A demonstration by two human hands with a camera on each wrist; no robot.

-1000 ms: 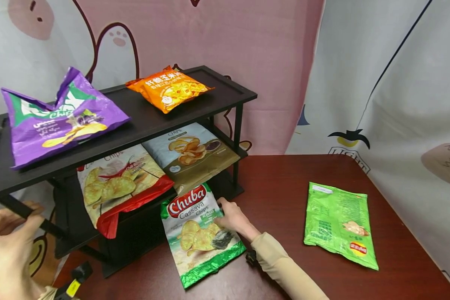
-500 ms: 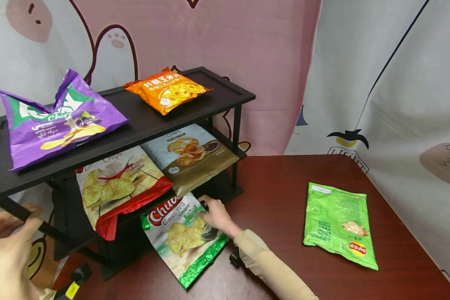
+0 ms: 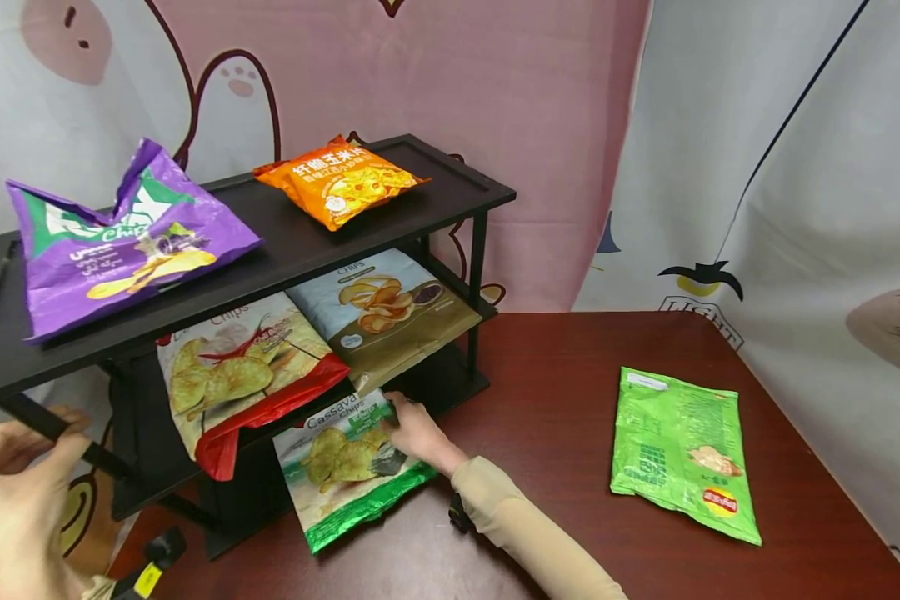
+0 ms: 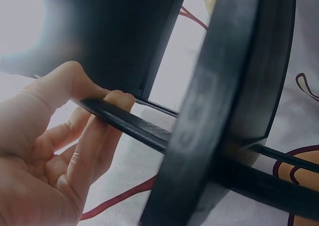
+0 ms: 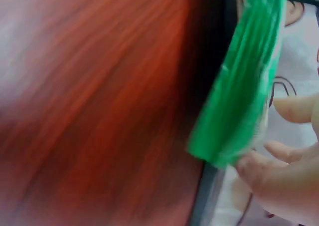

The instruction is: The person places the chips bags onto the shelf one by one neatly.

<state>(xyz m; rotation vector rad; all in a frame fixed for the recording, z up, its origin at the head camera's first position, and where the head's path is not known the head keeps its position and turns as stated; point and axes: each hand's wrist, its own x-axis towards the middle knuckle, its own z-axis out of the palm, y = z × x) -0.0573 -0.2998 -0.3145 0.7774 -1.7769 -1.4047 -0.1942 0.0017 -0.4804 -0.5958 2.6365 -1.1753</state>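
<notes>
A green-and-white bag of cassava chips (image 3: 348, 467) slants in at the bottom level of the black shelf rack (image 3: 270, 250), its top end hidden beneath the level above. By its right edge my right hand (image 3: 417, 433) grips it; the right wrist view shows the thumb against the bag's green end. My left hand (image 3: 22, 492) pinches a post (image 3: 93, 450) at the rack's near left corner, with thumb and fingers curled round it in the left wrist view. A red-trimmed bag of chips (image 3: 232, 367) and a blue-and-gold one (image 3: 390, 317) lie on the middle level.
On the rack's top stand a purple bag of chips (image 3: 135, 242) and an orange bag (image 3: 341, 182). A green bag (image 3: 682, 454) lies apart on the right of the brown table (image 3: 555, 392). Printed cloth (image 3: 540, 125) hangs behind.
My right hand has moved left and slightly away from me with the cassava chips bag, whose top end has slid in under the middle level. My left hand keeps its hold on the post.
</notes>
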